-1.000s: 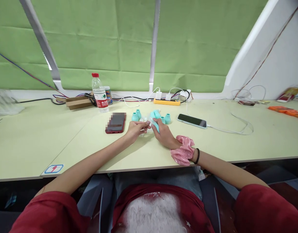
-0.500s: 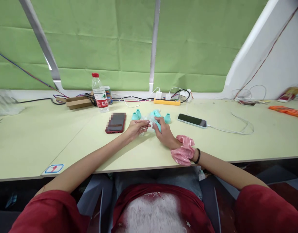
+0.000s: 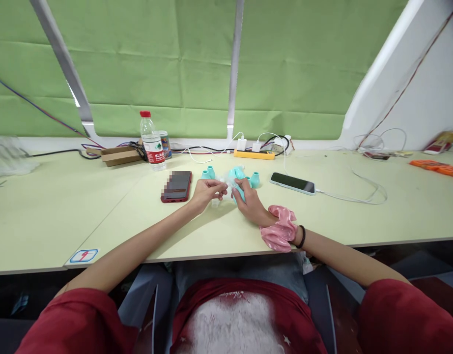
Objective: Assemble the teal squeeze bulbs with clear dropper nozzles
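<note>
My left hand (image 3: 206, 191) pinches a crumpled clear plastic wrapper (image 3: 223, 184) at the middle of the pale green table (image 3: 101, 206). My right hand (image 3: 250, 199) is closed round a teal piece (image 3: 240, 191) that sits partly in that wrapper. Several small teal bottle-shaped pieces stand just behind the hands: a pair (image 3: 208, 173) at the left and one (image 3: 254, 180) at the right. A pink scrunchie (image 3: 280, 228) and a black band are on my right wrist.
A red phone (image 3: 176, 186) lies left of my hands; a teal phone (image 3: 293, 183) on a white cable lies to the right. Behind stand a water bottle (image 3: 148, 140), a cardboard box (image 3: 118, 155) and a yellow power strip (image 3: 253, 154). Orange items (image 3: 436, 168) lie far right.
Both hands have edged slightly away from me and closer together while working the wrapper; the left fingers now pinch it higher. Nothing else on the table has moved.
</note>
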A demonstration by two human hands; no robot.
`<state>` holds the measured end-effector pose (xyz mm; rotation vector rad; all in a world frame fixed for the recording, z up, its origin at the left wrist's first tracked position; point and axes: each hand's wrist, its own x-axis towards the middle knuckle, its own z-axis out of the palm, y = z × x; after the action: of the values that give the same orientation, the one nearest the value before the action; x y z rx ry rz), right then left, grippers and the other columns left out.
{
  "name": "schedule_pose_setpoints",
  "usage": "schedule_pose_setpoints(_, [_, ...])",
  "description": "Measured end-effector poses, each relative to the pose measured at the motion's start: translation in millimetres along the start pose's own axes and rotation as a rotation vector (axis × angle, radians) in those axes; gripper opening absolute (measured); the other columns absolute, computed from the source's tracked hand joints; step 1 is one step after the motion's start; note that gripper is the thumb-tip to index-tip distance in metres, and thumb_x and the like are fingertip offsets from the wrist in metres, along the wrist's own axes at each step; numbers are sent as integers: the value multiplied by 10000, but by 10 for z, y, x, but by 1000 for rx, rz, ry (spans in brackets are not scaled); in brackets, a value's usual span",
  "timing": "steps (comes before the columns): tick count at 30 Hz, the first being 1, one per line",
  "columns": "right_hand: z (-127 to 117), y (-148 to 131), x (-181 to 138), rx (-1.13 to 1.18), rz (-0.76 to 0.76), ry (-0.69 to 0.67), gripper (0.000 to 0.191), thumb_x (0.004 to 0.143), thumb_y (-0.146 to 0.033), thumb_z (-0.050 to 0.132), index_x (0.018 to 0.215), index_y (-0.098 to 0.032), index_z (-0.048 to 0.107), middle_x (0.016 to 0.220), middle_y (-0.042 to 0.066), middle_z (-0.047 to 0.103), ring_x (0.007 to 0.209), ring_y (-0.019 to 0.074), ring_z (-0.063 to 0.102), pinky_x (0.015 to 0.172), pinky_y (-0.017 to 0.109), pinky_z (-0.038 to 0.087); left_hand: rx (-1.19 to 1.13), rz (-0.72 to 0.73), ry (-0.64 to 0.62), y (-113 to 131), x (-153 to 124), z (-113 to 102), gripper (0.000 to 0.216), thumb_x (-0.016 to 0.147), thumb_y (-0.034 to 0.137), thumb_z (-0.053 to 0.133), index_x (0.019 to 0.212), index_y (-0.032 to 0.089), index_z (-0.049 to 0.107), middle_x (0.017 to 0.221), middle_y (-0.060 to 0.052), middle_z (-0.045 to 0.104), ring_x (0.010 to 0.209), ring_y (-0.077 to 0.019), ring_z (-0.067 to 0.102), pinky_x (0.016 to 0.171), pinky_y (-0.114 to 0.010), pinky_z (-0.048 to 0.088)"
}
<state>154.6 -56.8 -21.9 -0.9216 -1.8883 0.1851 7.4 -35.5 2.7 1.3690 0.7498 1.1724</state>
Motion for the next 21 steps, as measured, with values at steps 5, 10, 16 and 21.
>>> schedule_pose_setpoints(5, [-2,-33,-6,8,-15,-1,192,833,-294,334,977,-169,347,855,85,539,746,165,529,689,314,412,12,6,-2,20,-4,11,136,555,234,617,559,101,596,504,-14,533,473,-78,454,444,-217,351])
schedule_pose_setpoints(10, [-4,-32,-4,-18,-20,-1,209,832,-291,334,999,-164,352,855,88,546,737,167,535,690,318,415,37,12,19,44,-13,30,108,570,206,582,533,104,578,479,-7,520,453,-74,446,435,-210,345])
schedule_pose_setpoints(16, [-3,8,1,-39,-12,39,237,833,-297,337,1025,-159,355,832,84,547,730,172,536,679,324,416,4,22,36,23,-15,28,159,564,242,628,619,95,603,548,-25,555,502,-84,478,474,-222,399])
schedule_pose_setpoints(21, [3,22,-3,42,17,52,225,837,-318,335,1011,-174,344,750,44,530,694,151,520,679,316,407,-102,-21,-32,38,-32,22,241,560,271,668,716,89,640,689,-66,602,603,-95,504,559,-243,437])
